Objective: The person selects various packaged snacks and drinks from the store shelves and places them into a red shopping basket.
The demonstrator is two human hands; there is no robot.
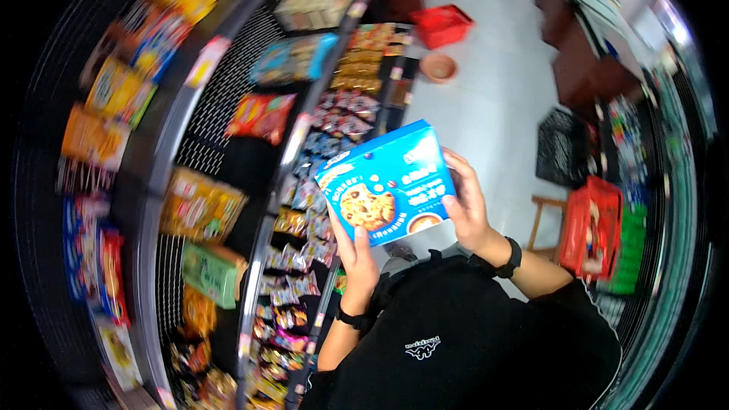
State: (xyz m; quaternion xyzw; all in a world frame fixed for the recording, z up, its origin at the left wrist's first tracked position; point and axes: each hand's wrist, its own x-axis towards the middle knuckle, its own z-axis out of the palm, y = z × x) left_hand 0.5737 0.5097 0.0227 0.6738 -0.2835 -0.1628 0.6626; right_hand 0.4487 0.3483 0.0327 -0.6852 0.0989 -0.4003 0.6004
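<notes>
A blue cookie box point(398, 182) with a picture of a chocolate chip cookie is held up before my chest, its printed face turned towards me. My left hand point(357, 256) grips its lower left corner, with the thumb on the front. At the opposite side my right hand point(470, 205) holds the edge, thumb in front and fingers behind. Parts of the fingers of both hands are hidden by the box. To the left of the box, the lowest visible shelf carries rows of small wrapped snacks point(344, 108).
Shelves with packaged snacks point(205, 205) rise along my left. A red basket point(441, 25) and a clay-coloured bowl point(438, 68) are on the aisle floor point(484, 97) ahead. On the right are a black basket point(561, 148), a filled red basket point(592, 228) and a wooden stool point(538, 225).
</notes>
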